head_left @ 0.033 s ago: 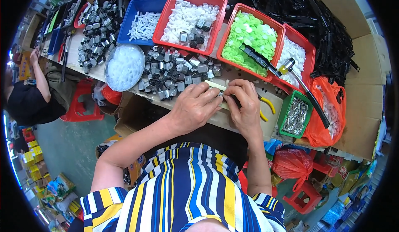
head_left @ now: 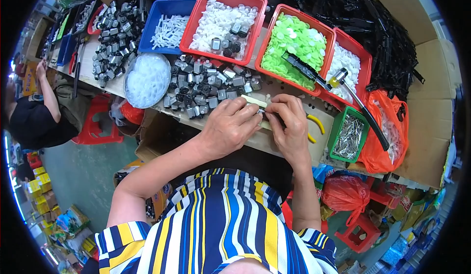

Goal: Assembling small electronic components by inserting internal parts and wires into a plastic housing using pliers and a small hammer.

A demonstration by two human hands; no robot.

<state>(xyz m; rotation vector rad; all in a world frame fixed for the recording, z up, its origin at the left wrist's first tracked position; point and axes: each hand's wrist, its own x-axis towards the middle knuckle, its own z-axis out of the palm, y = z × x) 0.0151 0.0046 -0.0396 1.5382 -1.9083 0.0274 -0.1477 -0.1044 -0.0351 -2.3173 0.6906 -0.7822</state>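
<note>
My left hand [head_left: 230, 126] and my right hand [head_left: 288, 126] meet at the table's front edge, fingertips nearly touching. Both are closed in a pinch over a pale cream block [head_left: 253, 101], which shows just beyond the fingertips. A small piece sits between the fingers, mostly covered, and its kind cannot be made out. Beside my right hand lie pliers with yellow handles [head_left: 317, 124], their jaws hidden behind the hand. To the left of my left hand spreads a heap of small grey-and-black parts [head_left: 198, 85].
Behind my hands stand a blue bin [head_left: 146, 34] and red bins [head_left: 260, 49] of white and green pieces. A hammer [head_left: 365, 108] lies across the right bins. Nearby are a green basket [head_left: 335, 141] of metal pieces, an orange bag [head_left: 400, 144] and a round dish [head_left: 147, 80]. Another person [head_left: 37, 119] works at left.
</note>
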